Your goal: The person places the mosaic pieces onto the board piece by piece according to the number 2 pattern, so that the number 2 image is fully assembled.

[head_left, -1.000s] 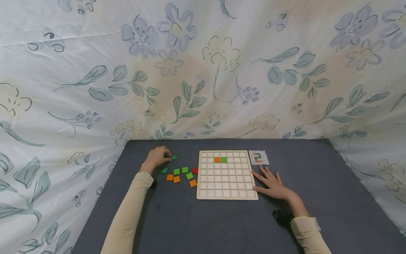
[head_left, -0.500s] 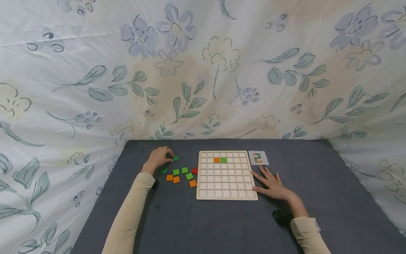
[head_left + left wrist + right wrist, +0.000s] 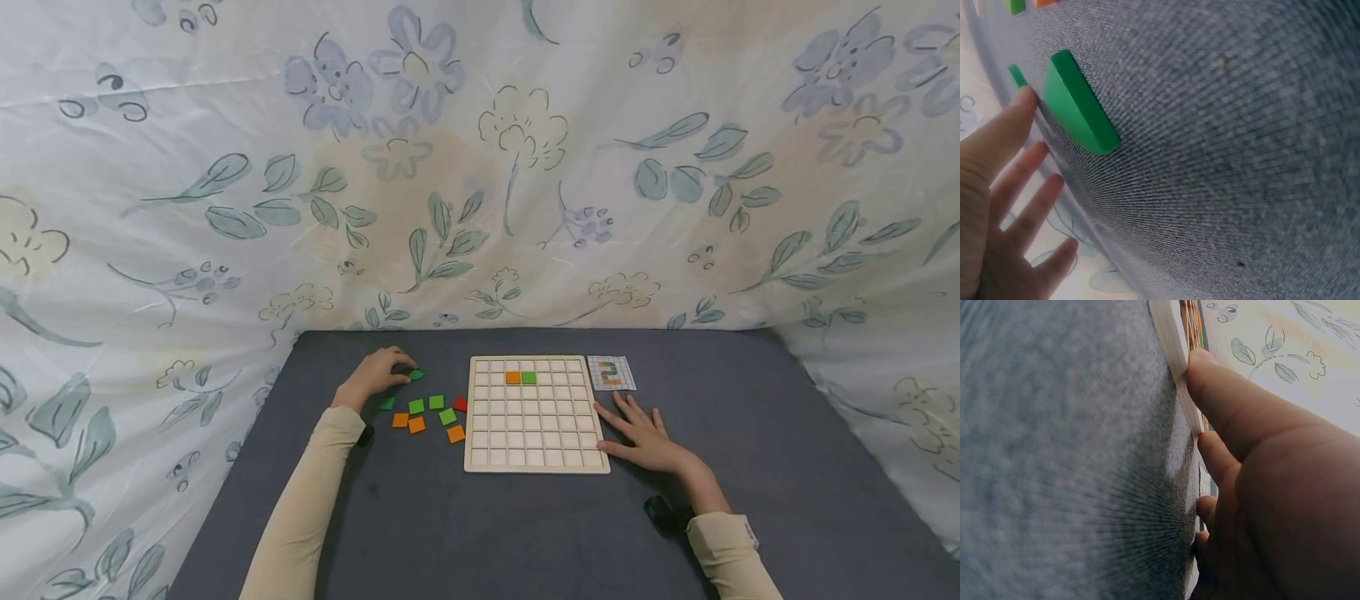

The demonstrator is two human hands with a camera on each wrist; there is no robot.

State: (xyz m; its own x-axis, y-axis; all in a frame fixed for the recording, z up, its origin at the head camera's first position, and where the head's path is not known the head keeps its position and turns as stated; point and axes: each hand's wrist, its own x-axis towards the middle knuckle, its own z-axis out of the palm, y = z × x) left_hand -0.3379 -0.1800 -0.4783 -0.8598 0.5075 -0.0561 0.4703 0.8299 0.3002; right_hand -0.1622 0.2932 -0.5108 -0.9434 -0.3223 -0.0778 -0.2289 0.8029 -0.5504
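At the back left of the table, my left hand [image 3: 373,372] pinches a dark green triangular tile [image 3: 416,375] between thumb and index finger. In the left wrist view that tile [image 3: 1017,76] is at the thumb tip, the index finger is hidden, and the other fingers spread out. Another dark green triangular tile [image 3: 1082,103] lies nearer the wrist. A wooden grid board [image 3: 536,425] carries an orange square tile [image 3: 513,378] and a light green one [image 3: 528,378], side by side near its back edge. My right hand [image 3: 647,433] rests with spread fingers, its thumb and index finger touching the board's right rim.
Left of the board lie loose light green tiles [image 3: 416,407], orange tiles [image 3: 401,421] and a red tile [image 3: 461,404]. A small printed pattern card [image 3: 612,372] lies by the board's back right corner. A flowered cloth [image 3: 450,167] hangs behind the dark table.
The dark green tile by my left fingers has shifted slightly to the right and turned. My left index finger has reached further over it. The right hand and the board stay practically still.
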